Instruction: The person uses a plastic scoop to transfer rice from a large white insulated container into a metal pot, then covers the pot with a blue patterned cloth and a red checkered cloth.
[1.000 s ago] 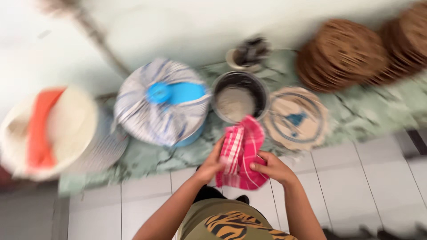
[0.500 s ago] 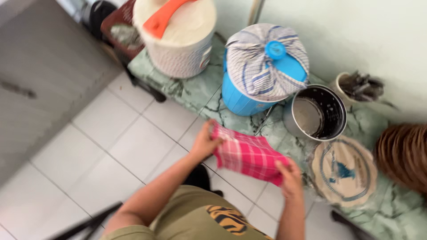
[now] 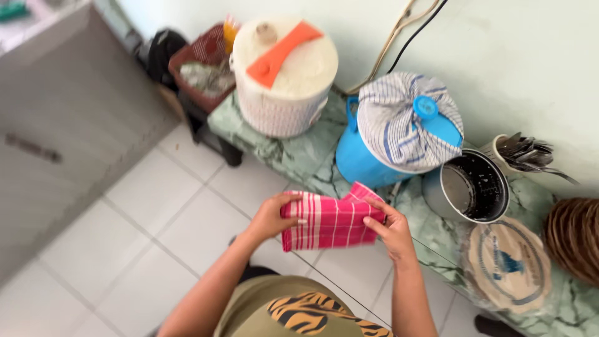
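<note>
A pink cloth with white stripes [image 3: 327,221] is stretched flat between both hands, in front of my chest. My left hand [image 3: 272,216] grips its left edge, thumb on top. Its right edge is pinched by my right hand [image 3: 391,228]. The cloth hangs over the front edge of a green marbled counter [image 3: 293,156]. Just beyond it stands a blue container [image 3: 362,163] whose lid is draped with a white and blue striped cloth [image 3: 399,122].
A white woven-sided container with an orange-handled lid [image 3: 284,75] sits at the counter's left. A dark metal pot [image 3: 474,186], a cup of cutlery [image 3: 521,151], a round woven mat [image 3: 506,262] and stacked brown baskets [image 3: 574,237] stand to the right. White floor tiles and a grey cabinet [image 3: 56,125] lie left.
The cloth went from bunched upright in both hands to spread out wide between them. The view swung left, bringing the floor and grey cabinet into sight.
</note>
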